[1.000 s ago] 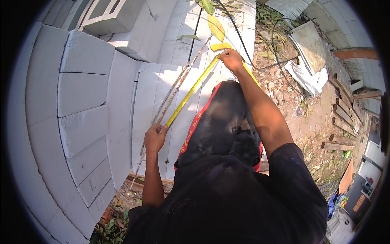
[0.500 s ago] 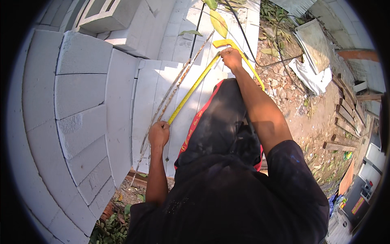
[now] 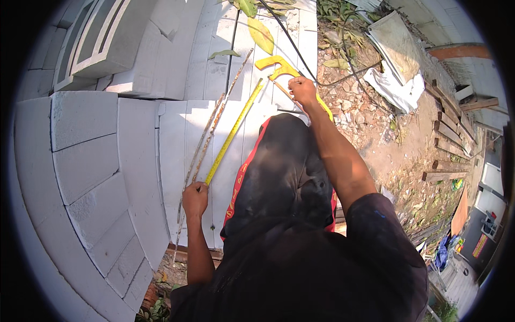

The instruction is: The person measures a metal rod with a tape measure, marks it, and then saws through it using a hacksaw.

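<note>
My left hand [image 3: 195, 199] is closed around the near end of a yellow tape measure strip [image 3: 231, 136]. The strip slants away over pale blocks, and its far end lies free. Beside it run thin rusty metal rods [image 3: 213, 126], passing close to my left hand. My right hand [image 3: 302, 90] is closed on the frame of a yellow hacksaw [image 3: 278, 66], just beyond my knee. The saw's handle points left, and part of its thin blade shows below the handle. My fingers and forearm cover part of the frame.
Stacked pale blocks [image 3: 88, 147] form a wall on the left, with a slotted block [image 3: 102, 45] on top farther back. A black cable [image 3: 292, 40] crosses the far side. Leaves, rubble [image 3: 346, 88], a white sack [image 3: 397, 88] and wooden pieces [image 3: 450, 145] lie to the right.
My right hand has let go of the tape's far end and taken hold of the hacksaw, which has turned so its blade shows. My left hand still grips the tape.
</note>
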Demonstrator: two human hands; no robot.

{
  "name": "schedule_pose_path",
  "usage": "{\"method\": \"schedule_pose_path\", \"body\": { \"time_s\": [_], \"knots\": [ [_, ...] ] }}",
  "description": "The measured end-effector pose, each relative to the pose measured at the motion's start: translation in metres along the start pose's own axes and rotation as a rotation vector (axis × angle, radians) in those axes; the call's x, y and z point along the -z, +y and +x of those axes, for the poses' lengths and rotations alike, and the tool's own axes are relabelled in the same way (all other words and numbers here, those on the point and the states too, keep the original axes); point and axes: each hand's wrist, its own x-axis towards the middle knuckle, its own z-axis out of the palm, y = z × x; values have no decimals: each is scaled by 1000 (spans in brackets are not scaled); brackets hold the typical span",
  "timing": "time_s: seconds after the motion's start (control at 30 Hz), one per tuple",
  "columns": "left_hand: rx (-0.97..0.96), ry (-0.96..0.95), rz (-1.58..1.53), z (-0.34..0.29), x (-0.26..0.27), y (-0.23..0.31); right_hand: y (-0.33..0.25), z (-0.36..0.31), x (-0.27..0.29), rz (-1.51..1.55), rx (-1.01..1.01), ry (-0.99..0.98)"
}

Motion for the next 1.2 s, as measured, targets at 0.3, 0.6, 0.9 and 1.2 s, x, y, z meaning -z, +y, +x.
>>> {"method": "schedule_pose_path", "body": {
  "time_s": [0.3,0.6,0.9,1.2],
  "knots": [
    [11,10,-132,5,8,-16,-8,32,-1,-290,219,-41],
    [143,-82,-166,8,12,0,-17,97,-109,-787,942,-419],
    [92,-42,-193,5,10,13,-18,134,-203,-679,1090,-478],
    [92,-42,-178,8,8,8,-4,128,-185,-784,959,-372]
  ]
}}
